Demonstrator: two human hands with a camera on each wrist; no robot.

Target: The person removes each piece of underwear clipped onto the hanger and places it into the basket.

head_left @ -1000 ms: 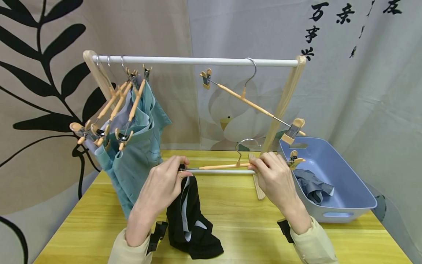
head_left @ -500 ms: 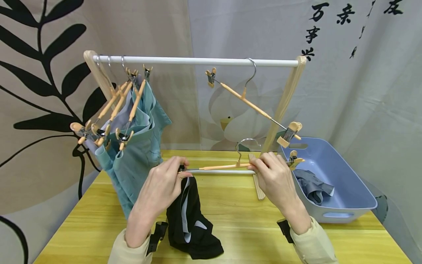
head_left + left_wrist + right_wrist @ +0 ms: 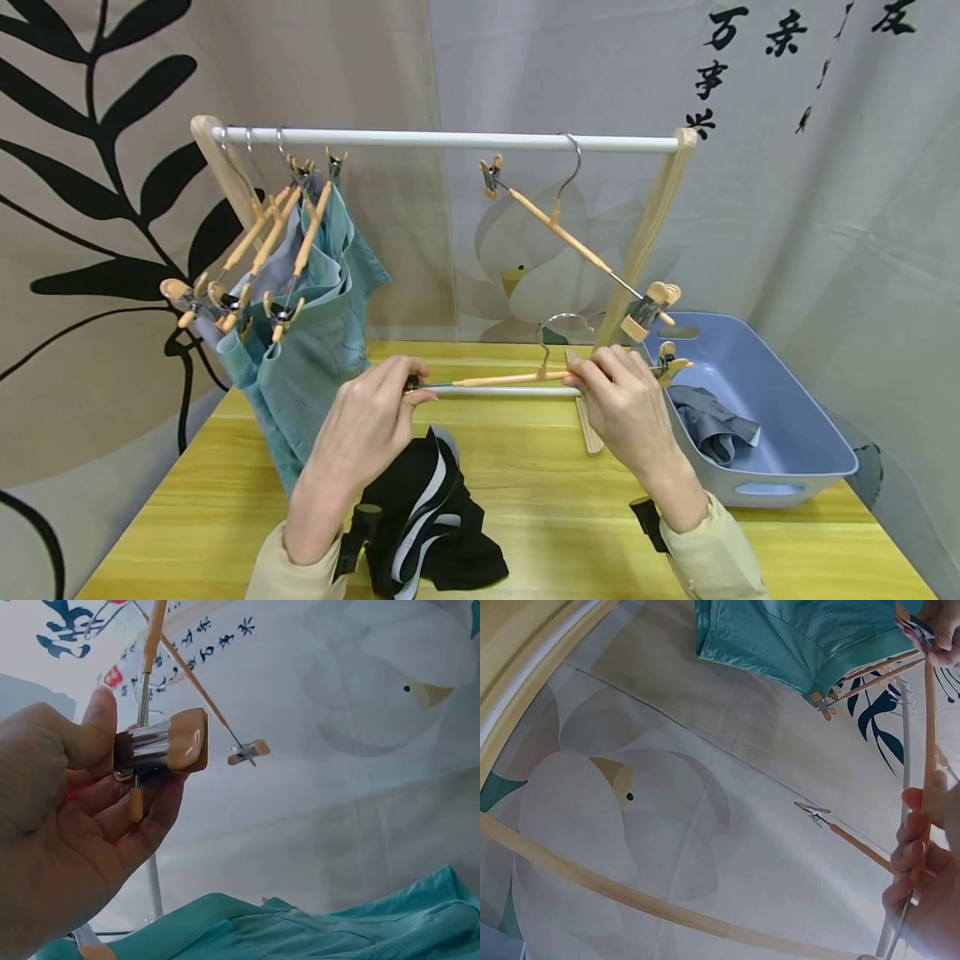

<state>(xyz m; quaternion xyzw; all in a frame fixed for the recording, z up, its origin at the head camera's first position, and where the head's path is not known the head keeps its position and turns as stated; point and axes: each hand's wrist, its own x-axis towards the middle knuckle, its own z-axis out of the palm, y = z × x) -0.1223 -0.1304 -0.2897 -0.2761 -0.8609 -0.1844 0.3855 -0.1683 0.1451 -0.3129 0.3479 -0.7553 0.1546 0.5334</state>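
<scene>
My left hand (image 3: 367, 425) pinches the clip at the left end of a wooden clip hanger (image 3: 502, 380). In the left wrist view that clip (image 3: 186, 741) sits between thumb and fingers, with no cloth in it. My right hand (image 3: 628, 408) holds the bar near the other end, where a second clip (image 3: 671, 365) sticks out past the fingers. The hanger lies level above the table, its hook upward. Below the left hand, a black garment with light grey edging (image 3: 468, 550) lies crumpled on the table, apart from the hanger.
A rack with a white rail (image 3: 450, 140) stands behind. Teal shorts (image 3: 322, 333) hang on clip hangers at its left. A bare clip hanger (image 3: 577, 243) hangs tilted at the right. A blue basin (image 3: 780, 375) with a grey-blue cloth (image 3: 712, 421) stands on the right.
The black garment has dropped from the left clip and slumped onto the table. Both hands have stayed in place on the hanger. The bare hanger on the rail has turned slightly.
</scene>
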